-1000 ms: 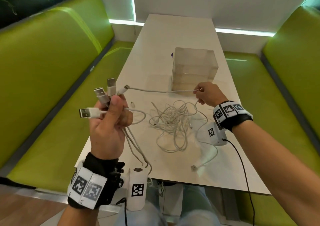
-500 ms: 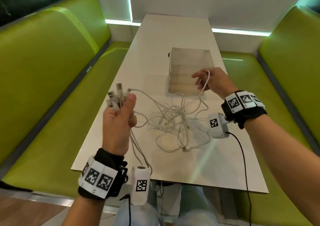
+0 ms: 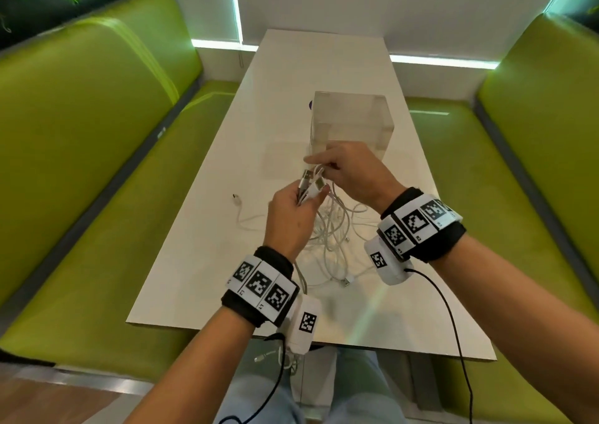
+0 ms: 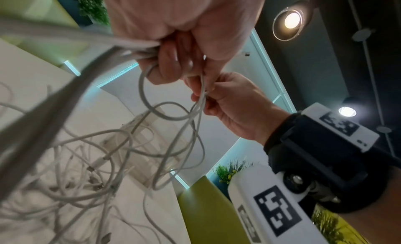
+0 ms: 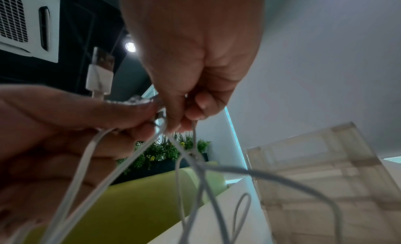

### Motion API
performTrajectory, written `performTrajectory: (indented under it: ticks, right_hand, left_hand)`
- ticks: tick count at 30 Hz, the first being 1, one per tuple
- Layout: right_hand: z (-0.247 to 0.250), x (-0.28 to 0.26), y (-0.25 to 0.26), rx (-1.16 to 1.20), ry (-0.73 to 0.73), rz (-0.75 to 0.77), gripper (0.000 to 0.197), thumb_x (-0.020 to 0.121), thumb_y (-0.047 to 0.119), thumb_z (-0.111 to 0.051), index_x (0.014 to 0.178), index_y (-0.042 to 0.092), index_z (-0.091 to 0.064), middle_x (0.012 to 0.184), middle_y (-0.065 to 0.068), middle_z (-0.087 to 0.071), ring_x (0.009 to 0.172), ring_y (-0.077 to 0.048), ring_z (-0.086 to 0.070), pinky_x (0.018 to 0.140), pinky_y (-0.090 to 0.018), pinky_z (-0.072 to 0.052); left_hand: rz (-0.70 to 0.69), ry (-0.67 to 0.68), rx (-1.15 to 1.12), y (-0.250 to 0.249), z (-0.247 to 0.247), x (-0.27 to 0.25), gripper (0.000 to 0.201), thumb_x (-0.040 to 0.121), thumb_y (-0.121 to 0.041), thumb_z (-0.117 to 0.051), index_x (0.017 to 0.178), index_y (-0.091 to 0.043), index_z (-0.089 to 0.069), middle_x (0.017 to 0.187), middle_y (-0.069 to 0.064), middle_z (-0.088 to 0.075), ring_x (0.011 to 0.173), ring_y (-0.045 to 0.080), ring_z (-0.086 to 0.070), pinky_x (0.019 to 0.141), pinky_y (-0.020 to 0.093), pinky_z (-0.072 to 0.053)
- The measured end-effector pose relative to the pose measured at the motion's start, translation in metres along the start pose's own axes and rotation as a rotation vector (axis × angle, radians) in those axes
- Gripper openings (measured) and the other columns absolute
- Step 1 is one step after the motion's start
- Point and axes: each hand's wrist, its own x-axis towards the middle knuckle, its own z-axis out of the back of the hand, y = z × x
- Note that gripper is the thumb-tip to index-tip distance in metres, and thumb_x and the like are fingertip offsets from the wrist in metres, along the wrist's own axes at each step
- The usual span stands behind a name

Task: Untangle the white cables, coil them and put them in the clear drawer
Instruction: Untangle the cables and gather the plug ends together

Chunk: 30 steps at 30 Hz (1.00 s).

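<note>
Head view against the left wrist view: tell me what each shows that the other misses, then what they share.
Only the head view shows the green benches, the loose plug lying apart on the table, and the plugs sticking up from the left hand. Only the left wrist view shows the ceiling lamps and, from below, the right hand pinching a strand. Both show the tangled white cables, the clear drawer box and both hands holding cables.

Bare table (image 3: pixel 210 261) left of the tangled cables (image 3: pixel 334 229) — clear drawer (image 3: pixel 351 122) blocks beyond.
</note>
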Motion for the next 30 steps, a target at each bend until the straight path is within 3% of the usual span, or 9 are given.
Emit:
performTrajectory:
  ticks: [2, 5, 7, 11, 16, 20, 23, 28, 30]
  right_hand:
    - [0.002, 0.0, -0.001, 0.051, -0.005, 0.005, 0.025, 0.091, 0.016, -0.06, 0.113, 0.01, -0.069, 0.083, 0.004, -0.059, 0.077, -0.006, -0.049, 0.067, -0.016, -0.03]
    - [0.002, -0.002, -0.003, 0.121, 0.022, 0.023, 0.022, 0.09, 0.02, -0.061, 0.107, 0.012, -0.072, 0.069, 0.018, -0.049, 0.063, 0.001, -0.046, 0.059, -0.01, -0.034]
    - [0.002, -0.003, -0.002, 0.148, 0.095, 0.049, 0.022, 0.091, 0.021, -0.06, 0.108, 0.016, -0.072, 0.068, 0.015, -0.048, 0.062, 0.0, -0.044, 0.058, -0.011, -0.034]
    - [0.002, -0.004, -0.004, 0.165, 0.189, 0.095, 0.024, 0.091, 0.025, -0.06, 0.111, 0.018, -0.071, 0.082, 0.003, -0.059, 0.068, 0.0, -0.048, 0.062, -0.015, -0.036]
    - [-0.007, 0.002, -0.024, -0.033, 0.224, -0.026, 0.018, 0.091, 0.021, -0.06, 0.096, 0.007, -0.07, 0.069, 0.015, -0.046, 0.062, 0.001, -0.042, 0.054, -0.01, -0.027]
    - [-0.02, 0.006, -0.032, 0.074, 0.161, -0.151, 0.018, 0.088, 0.025, -0.064, 0.094, 0.009, -0.07, 0.064, 0.009, -0.053, 0.056, -0.005, -0.046, 0.052, -0.016, -0.032]
    - [-0.022, 0.006, -0.029, 0.348, 0.036, -0.252, 0.015, 0.088, 0.025, -0.064, 0.096, 0.012, -0.06, 0.061, 0.0, -0.059, 0.043, -0.007, -0.05, 0.044, -0.021, -0.041]
    - [-0.023, 0.01, -0.027, 0.554, 0.06, -0.326, 0.02, 0.087, 0.024, -0.067, 0.089, 0.011, -0.052, 0.066, -0.008, -0.063, 0.042, -0.013, -0.055, 0.037, -0.021, -0.042]
    - [-0.021, 0.012, -0.035, 0.672, 0.006, -0.423, 0.023, 0.086, 0.02, -0.067, 0.088, 0.011, -0.046, 0.069, -0.012, -0.063, 0.044, -0.018, -0.054, 0.038, -0.023, -0.039]
  left_hand:
    - [-0.001, -0.031, 0.008, 0.004, 0.005, 0.002, 0.022, 0.089, -0.025, -0.064, 0.071, -0.015, -0.056, 0.051, -0.014, -0.036, 0.054, 0.01, -0.028, 0.054, 0.027, -0.026]
    - [-0.01, -0.058, -0.022, 0.006, 0.011, 0.005, 0.012, 0.088, -0.025, -0.065, 0.091, -0.013, -0.062, 0.065, -0.007, -0.048, 0.058, 0.01, -0.036, 0.057, 0.025, -0.033]
    - [-0.029, -0.047, -0.042, 0.004, 0.013, 0.005, 0.01, 0.088, -0.02, -0.065, 0.096, -0.014, -0.066, 0.069, -0.003, -0.051, 0.061, 0.01, -0.039, 0.058, 0.022, -0.036]
    - [0.004, -0.076, -0.119, 0.004, 0.016, 0.004, 0.01, 0.084, -0.017, -0.068, 0.086, -0.008, -0.069, 0.074, 0.005, -0.057, 0.073, 0.017, -0.045, 0.07, 0.027, -0.041]
    - [0.006, -0.096, -0.14, 0.002, 0.024, -0.002, 0.01, 0.084, -0.014, -0.069, 0.074, -0.018, -0.069, 0.077, 0.011, -0.054, 0.077, 0.018, -0.045, 0.076, 0.035, -0.038]
    - [-0.037, -0.079, -0.109, -0.005, 0.028, -0.012, 0.007, 0.086, -0.014, -0.067, 0.078, -0.013, -0.068, 0.074, 0.01, -0.059, 0.067, 0.013, -0.048, 0.07, 0.025, -0.04]
    - [-0.078, -0.112, -0.142, -0.012, 0.035, -0.018, 0.007, 0.086, -0.01, -0.065, 0.085, -0.003, -0.067, 0.071, -0.001, -0.063, 0.049, -0.001, -0.046, 0.054, 0.011, -0.036]
    - [-0.154, -0.074, -0.146, -0.022, 0.04, -0.03, 0.007, 0.086, -0.006, -0.064, 0.08, -0.002, -0.065, 0.071, 0.003, -0.061, 0.049, -0.001, -0.046, 0.052, 0.007, -0.035]
    - [-0.187, -0.084, -0.16, -0.028, 0.042, -0.035, 0.008, 0.086, -0.005, -0.063, 0.078, -0.003, -0.065, 0.066, -0.003, -0.062, 0.049, -0.001, -0.048, 0.053, 0.007, -0.037]
